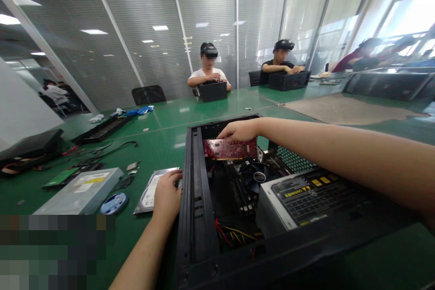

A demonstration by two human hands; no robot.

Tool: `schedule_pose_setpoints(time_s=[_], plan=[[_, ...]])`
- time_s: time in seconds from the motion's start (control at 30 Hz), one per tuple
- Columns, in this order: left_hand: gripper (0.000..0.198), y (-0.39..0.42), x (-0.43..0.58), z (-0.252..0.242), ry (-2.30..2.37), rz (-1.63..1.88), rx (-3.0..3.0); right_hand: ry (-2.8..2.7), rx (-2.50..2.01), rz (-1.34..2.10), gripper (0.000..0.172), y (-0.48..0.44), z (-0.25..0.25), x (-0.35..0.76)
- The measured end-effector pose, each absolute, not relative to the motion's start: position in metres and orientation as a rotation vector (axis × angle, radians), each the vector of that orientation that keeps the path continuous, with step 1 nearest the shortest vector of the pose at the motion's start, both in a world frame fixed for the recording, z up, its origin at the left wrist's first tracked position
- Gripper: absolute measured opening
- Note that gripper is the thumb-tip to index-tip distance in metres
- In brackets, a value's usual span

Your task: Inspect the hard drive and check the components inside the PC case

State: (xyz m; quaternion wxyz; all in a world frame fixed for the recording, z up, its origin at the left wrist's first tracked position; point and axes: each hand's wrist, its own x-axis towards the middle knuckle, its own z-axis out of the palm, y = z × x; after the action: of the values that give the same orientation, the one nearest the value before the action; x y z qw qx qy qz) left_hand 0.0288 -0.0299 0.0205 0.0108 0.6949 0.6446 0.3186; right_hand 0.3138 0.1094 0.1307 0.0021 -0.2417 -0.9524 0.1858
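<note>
An open black computer case (199, 190) lies in front of me with its inside showing. My right hand (243, 130) reaches over it and grips the top edge of a red graphics card (231, 149), which is at the far end of the case, above the motherboard. Whether the card sits in a slot is not clear. A round CPU fan (258, 176) and a silver power supply (278, 204) are nearer to me. My left hand (167, 195) rests against the case's left outer side, fingers slightly apart, partly over a hard drive (148, 197) on the table.
Left of the case lie an optical drive (81, 190), a blue round part (114, 203), a green circuit board (61, 177) and loose cables (112, 150). Blue gloves (139, 111) lie farther back. Across the green table (176, 120), two people work at black cases (213, 91).
</note>
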Motion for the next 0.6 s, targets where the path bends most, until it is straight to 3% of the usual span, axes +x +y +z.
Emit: schedule_pose_setpoints(time_s=[0.13, 0.33, 0.6], plan=[[0.029, -0.0302, 0.0301, 0.0211, 2.008, 0.967, 2.160, -2.953, -0.888, 0.533, 0.058, 0.1077, 0.1306, 0.3133], [0.028, -0.0307, 0.0311, 0.0226, 2.027, 0.943, 2.136, -2.846, -0.957, 0.115, 0.040, 0.1053, 0.1341, 0.3122], [0.030, -0.0296, 0.0293, 0.0236, 2.038, 0.946, 2.160, -2.943, -1.097, -0.331, 0.046, 0.1019, 0.1350, 0.3081]])
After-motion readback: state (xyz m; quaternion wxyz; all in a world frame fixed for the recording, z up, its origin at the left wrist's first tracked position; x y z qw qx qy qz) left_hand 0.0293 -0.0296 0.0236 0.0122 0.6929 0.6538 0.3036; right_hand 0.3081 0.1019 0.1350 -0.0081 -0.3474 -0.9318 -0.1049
